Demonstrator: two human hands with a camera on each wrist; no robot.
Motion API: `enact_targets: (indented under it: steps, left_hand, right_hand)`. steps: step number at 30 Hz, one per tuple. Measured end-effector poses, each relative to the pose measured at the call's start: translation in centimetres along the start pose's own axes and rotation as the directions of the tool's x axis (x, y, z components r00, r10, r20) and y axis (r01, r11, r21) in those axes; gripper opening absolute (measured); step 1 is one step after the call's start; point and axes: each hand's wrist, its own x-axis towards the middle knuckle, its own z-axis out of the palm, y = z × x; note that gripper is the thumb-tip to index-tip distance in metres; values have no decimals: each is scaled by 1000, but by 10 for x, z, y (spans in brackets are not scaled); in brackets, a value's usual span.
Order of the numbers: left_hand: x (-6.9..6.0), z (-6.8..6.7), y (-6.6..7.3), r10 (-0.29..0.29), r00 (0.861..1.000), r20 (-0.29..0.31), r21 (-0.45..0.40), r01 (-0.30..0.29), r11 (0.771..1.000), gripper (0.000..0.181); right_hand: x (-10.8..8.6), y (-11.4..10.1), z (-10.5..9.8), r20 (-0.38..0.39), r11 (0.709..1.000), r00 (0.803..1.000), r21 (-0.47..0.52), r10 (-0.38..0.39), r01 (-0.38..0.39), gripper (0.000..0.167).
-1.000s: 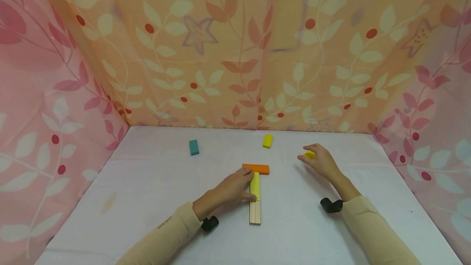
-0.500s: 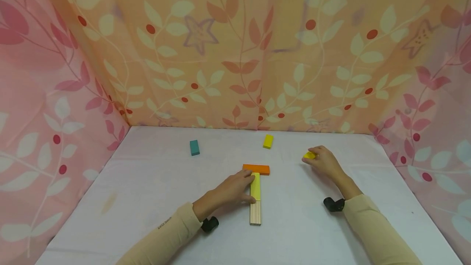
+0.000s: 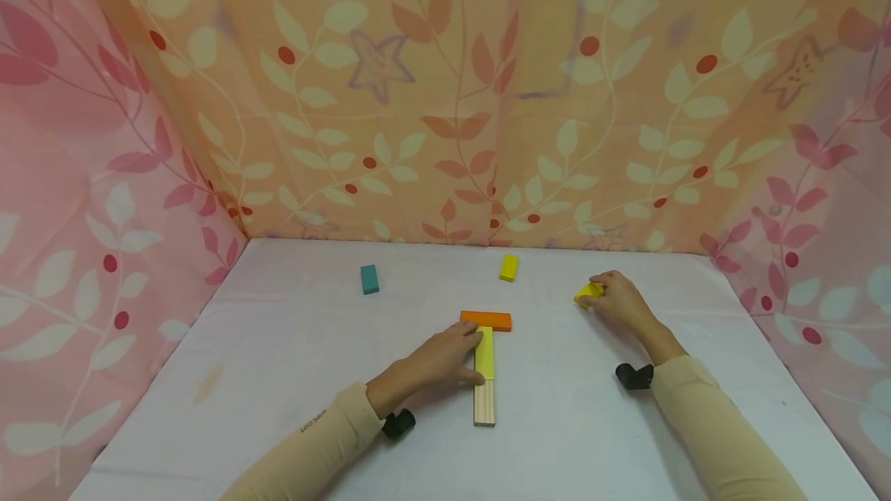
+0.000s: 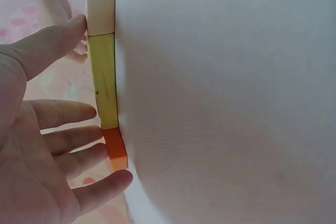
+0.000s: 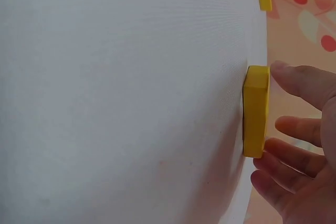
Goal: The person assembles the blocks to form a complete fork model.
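Note:
A T shape of wooden blocks lies mid-table: an orange block (image 3: 486,321) crosswise, a light yellow block (image 3: 484,354) below it, then a plain wood block (image 3: 484,403). My left hand (image 3: 440,358) rests along their left side. In the left wrist view its fingers (image 4: 79,137) are extended beside the orange and yellow blocks, with the thumb at the yellow and plain joint. At the right, my right hand (image 3: 619,302) holds a bright yellow block (image 3: 588,295) lengthwise between thumb and fingers. The right wrist view shows this yellow block (image 5: 255,111) close to the cloth.
Further back on the white table (image 3: 292,346) lie a teal block (image 3: 370,279) at left and another yellow block (image 3: 509,267) near the middle. Patterned curtains (image 3: 445,99) enclose the table at the back and sides. Black wrist cameras (image 3: 634,376) hang by the sleeves.
My right hand has shifted slightly right, its fingers closing round the bright yellow block, which now sits more angled. The left hand and the T of blocks have stayed in place.

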Motion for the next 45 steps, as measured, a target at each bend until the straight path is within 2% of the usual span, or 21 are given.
enact_targets:
  steps: [15, 22, 28, 36, 45]
  left_hand:
    - [-2, -3, 1, 10, 1000, 1, 21, -10, 1000, 77]
    - [-1, -2, 1, 20, 1000, -2, 32, -20, 999, 77]
    - [1, 0, -1, 16, 1000, -4, 38, -16, 999, 77]
    - [0, -1, -1, 22, 1000, -4, 48, -22, 999, 76]
    - [1, -1, 0, 19, 1000, -7, 44, -19, 999, 77]
  right_hand:
    - [3, 1, -2, 69, 998, 995, 1, 66, -66, 68]
    - [3, 1, -1, 75, 997, 994, -16, 75, -74, 68]
    - [5, 3, 1, 55, 998, 997, -7, 57, -57, 68]
    - [4, 1, 6, 11, 1000, 1000, -13, -24, 24, 62]
    - [3, -1, 6, -5, 999, 1000, -12, -30, 30, 60]
